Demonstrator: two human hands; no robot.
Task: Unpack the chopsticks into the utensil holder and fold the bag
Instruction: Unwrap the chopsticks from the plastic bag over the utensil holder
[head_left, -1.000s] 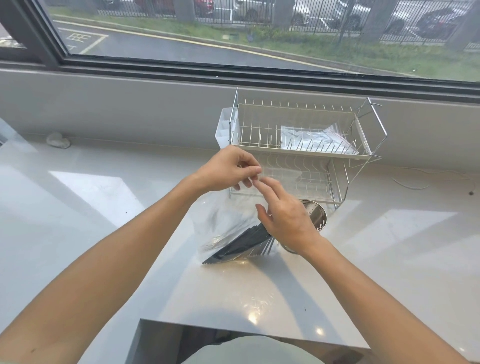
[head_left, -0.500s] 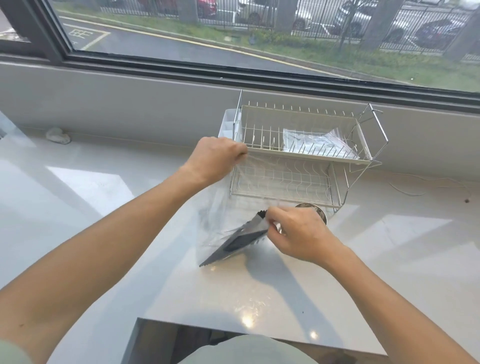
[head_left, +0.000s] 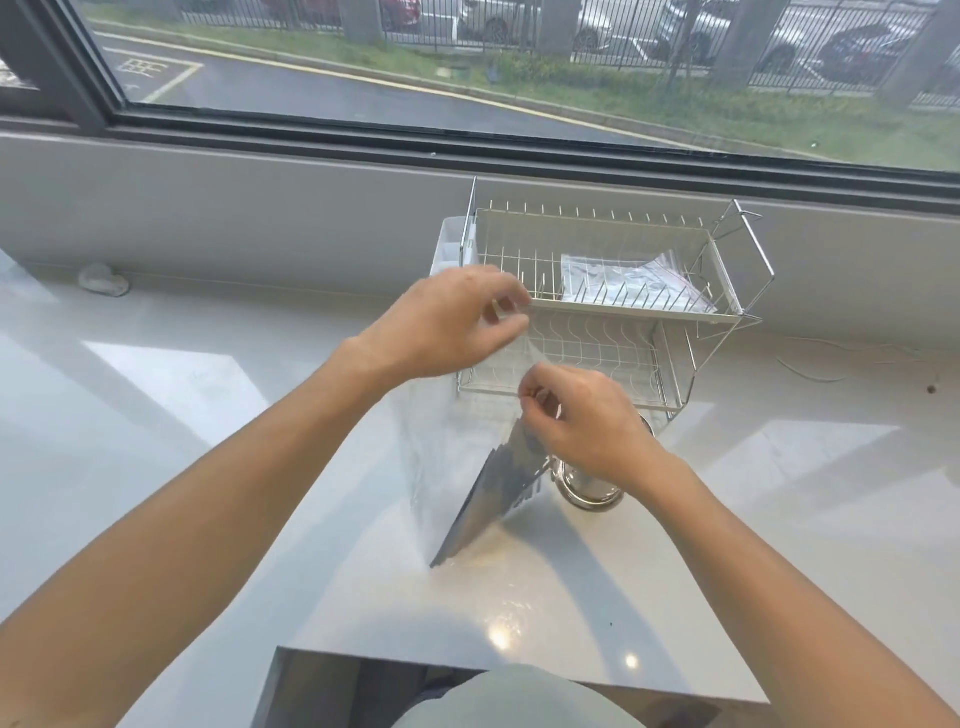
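A clear plastic bag (head_left: 441, 452) stands upright on the white counter, and my left hand (head_left: 447, 325) pinches its top edge. Inside it a bundle of dark and silver chopsticks (head_left: 498, 493) leans steeply, lower ends on the counter. My right hand (head_left: 582, 421) is closed around the upper ends of the chopsticks at the bag's mouth. A round shiny metal utensil holder (head_left: 592, 488) sits on the counter just right of the bag, mostly hidden under my right hand.
A two-tier wire dish rack (head_left: 727, 317) stands behind the hands against the window ledge, with another clear bag (head_left: 623, 283) on its top tier and a white plastic caddy (head_left: 449, 249) on its left side. The counter's front edge (head_left: 519, 667) is near my body.
My right hand went from the bag's top down to the chopsticks and has lifted their upper ends, tilting the bundle steeper. My left hand stayed on the bag's top edge.
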